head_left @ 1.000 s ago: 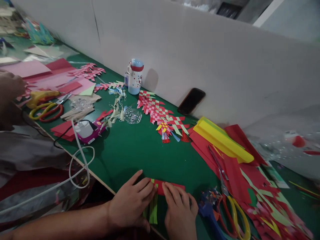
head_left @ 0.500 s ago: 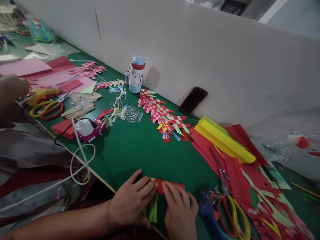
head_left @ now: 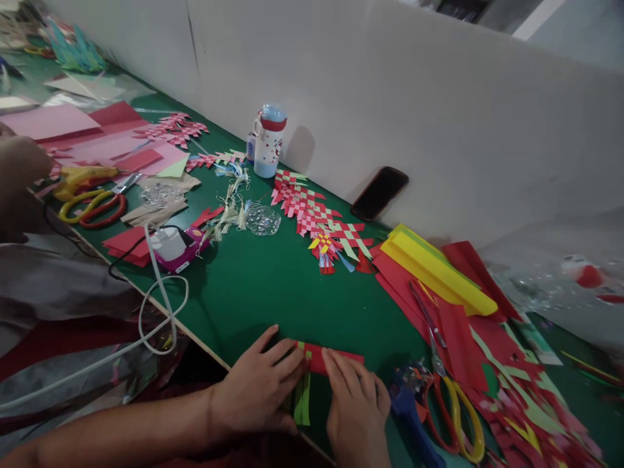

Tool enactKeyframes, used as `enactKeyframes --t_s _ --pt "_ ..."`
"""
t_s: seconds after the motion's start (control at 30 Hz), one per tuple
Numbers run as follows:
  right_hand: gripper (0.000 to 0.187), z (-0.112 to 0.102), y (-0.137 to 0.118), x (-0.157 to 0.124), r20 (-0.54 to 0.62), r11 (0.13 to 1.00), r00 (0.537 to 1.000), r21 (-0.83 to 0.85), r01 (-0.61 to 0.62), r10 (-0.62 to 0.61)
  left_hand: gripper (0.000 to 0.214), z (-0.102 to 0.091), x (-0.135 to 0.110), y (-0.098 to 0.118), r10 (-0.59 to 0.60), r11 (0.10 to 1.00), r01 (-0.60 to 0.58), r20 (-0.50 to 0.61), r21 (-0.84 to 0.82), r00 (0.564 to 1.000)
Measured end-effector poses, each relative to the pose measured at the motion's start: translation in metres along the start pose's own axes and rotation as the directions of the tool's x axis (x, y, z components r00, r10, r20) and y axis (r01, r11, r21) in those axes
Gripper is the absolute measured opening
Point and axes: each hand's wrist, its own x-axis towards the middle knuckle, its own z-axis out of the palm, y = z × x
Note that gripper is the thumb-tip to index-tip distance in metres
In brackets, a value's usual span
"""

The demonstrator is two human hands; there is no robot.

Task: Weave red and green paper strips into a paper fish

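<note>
My left hand (head_left: pixel 258 390) lies flat on the green table (head_left: pixel 263 286) near its front edge, fingers spread and pressing on light green paper strips (head_left: pixel 302 406). My right hand (head_left: pixel 355 409) lies beside it, its fingertips pressing on a red paper strip (head_left: pixel 324 357) that crosses the green ones. Both hands touch the small woven piece between them. Part of the strips is hidden under the fingers.
Red and yellow scissors (head_left: pixel 453 409) and a blue tool (head_left: pixel 409 416) lie right of my hands. Red and yellow paper sheets (head_left: pixel 439 273), woven paper pieces (head_left: pixel 316 218), a bottle (head_left: pixel 268 140), a phone (head_left: pixel 379 193) and a white cable (head_left: pixel 160 292) are on the table. Another person's arm (head_left: pixel 17 175) is at far left.
The view has shifted slightly. My hands stay on the strips with only small finger movement.
</note>
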Motion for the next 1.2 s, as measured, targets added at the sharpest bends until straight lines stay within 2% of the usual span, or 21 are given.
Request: enactKeyframes --t_s 0.13,0.37,0.6,0.73,0.83,0.97,1.2 --pt "0.053 -0.005 -0.003 -0.011 0.053 0.999 0.998 0.031 0.040 -0.042 0.080 -0.003 0.000 0.000 0.010 1.000 -0.010 0.030 -0.012 1.000" --pt "0.047 -0.019 -0.016 -0.015 0.150 0.999 0.989 0.032 -0.005 0.000 0.078 -0.002 -0.003 0.001 -0.010 0.999 0.012 0.049 -0.038 0.999" --pt "0.045 -0.018 -0.014 -0.015 0.167 0.998 0.986 0.049 -0.036 0.027 0.087 -0.005 -0.003 -0.004 -0.009 0.993 0.015 0.049 -0.115 0.999" --pt "0.046 -0.017 -0.015 -0.016 0.171 0.999 0.985 0.027 -0.026 0.021 0.071 -0.014 -0.001 -0.010 -0.011 0.988 0.022 0.077 -0.151 0.997" --pt "0.047 -0.018 -0.016 -0.015 0.174 1.000 0.985 0.016 -0.023 0.020 0.062 -0.019 -0.001 -0.014 0.036 0.988 -0.020 0.097 -0.153 0.995" --pt "0.045 -0.018 -0.018 -0.014 0.174 1.000 0.984 0.015 -0.027 0.024 0.061 -0.019 -0.003 -0.018 0.087 0.985 -0.073 0.089 -0.156 0.992" --pt "0.048 -0.021 -0.016 -0.015 0.197 0.999 0.980 0.017 -0.036 0.031 0.059 -0.019 -0.002 -0.021 0.099 0.984 -0.079 0.120 -0.163 0.988"
